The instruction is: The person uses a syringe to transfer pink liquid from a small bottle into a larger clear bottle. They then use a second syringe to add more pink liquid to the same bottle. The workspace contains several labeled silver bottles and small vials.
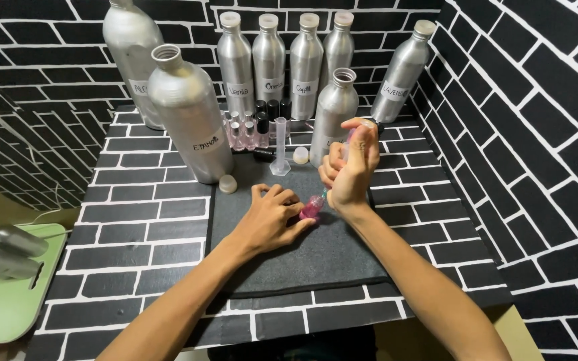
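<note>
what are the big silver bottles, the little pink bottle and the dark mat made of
Big silver bottles: apparently brushed aluminium, matte grey with soft highlights and threaded necks.
Little pink bottle, steadied on the mat by the left hand: clear glass or hard plastic, pink-looking; whether tint or contents is unclear.
Dark mat: looks like soft foam or rubber, dull, non-reflective, with a thick edge.

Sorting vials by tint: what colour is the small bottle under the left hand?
Pink, see-through; the small bottle shows best in the head view, steadied by the left hand.
</note>
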